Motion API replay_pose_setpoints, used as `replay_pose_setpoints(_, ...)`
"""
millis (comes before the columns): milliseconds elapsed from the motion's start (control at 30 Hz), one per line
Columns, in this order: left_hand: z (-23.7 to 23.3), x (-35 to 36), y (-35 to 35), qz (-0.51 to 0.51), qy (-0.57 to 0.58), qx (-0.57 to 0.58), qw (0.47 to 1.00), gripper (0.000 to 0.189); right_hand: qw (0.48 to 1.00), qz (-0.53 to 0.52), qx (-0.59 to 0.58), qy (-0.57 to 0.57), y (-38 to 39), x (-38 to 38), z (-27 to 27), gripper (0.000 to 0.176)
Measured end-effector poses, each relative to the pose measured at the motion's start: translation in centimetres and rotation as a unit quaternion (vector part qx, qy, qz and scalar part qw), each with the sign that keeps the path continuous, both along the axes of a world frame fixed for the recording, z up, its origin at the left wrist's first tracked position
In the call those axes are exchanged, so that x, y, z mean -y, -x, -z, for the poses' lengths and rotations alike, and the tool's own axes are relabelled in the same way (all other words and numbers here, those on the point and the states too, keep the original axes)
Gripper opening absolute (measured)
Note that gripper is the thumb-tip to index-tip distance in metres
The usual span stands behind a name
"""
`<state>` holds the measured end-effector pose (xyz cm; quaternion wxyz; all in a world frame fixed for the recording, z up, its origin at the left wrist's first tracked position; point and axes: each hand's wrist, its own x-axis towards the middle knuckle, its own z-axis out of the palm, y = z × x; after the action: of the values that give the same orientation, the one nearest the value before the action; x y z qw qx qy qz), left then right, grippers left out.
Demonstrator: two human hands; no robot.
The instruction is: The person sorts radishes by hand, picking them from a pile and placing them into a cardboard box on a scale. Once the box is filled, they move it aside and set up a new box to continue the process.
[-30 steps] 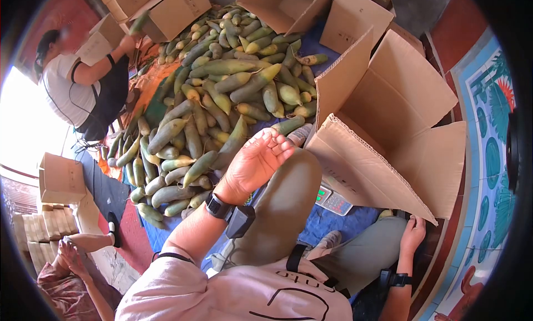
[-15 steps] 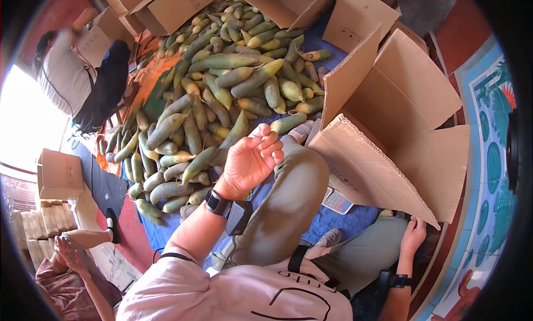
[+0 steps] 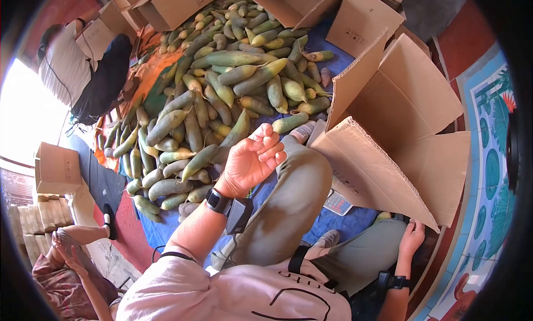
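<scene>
My left hand (image 3: 252, 157) is raised above my bent knee, palm up, with its fingers curled in and nothing seen in them. Behind it lies a large heap of green, long radish-like vegetables (image 3: 227, 82) on blue and orange sheets. My right hand (image 3: 411, 236) rests by my other knee, beside the lower corner of an open cardboard box (image 3: 366, 165). Its fingers are bent together, and whatever they may hold is hidden. A calculator-like device (image 3: 337, 203) with keys is partly under the box's near side.
More cardboard boxes (image 3: 363, 21) stand behind the heap. One person (image 3: 66, 65) bends at the upper left; another (image 3: 66, 276) sits at the lower left with hands together. A closed box (image 3: 58, 168) rests on stacked pale bundles. A patterned tiled panel (image 3: 491, 165) runs along the right.
The view has shifted slightly. My two hands keep nearly the same pose. The person at the upper left has moved their head and arm a little.
</scene>
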<state>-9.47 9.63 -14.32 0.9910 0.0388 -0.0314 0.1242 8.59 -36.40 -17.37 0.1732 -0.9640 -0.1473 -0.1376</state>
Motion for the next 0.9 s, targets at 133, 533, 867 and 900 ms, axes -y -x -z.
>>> replay_pose_setpoints(133,0.0,0.1,0.2,-0.007,0.02,-0.014,1.0,0.021,1.0,-0.005,0.013,0.005,0.1,-0.1,-0.1,0.015)
replay_pose_setpoints(533,0.2,0.1,0.0,-0.007,-0.011,0.005,1.0,0.021,0.999,0.009,-0.041,0.011,0.0,-0.1,-0.6,0.025)
replay_pose_setpoints(867,0.6,0.1,-0.3,-0.005,-0.067,-0.009,0.998,0.021,0.999,0.014,-0.045,0.0,-0.1,0.6,-0.1,0.025)
replay_pose_setpoints(900,0.5,0.1,-0.4,-0.004,-0.065,-0.006,0.998,0.022,0.999,0.017,-0.045,0.001,-0.1,0.7,0.0,0.025)
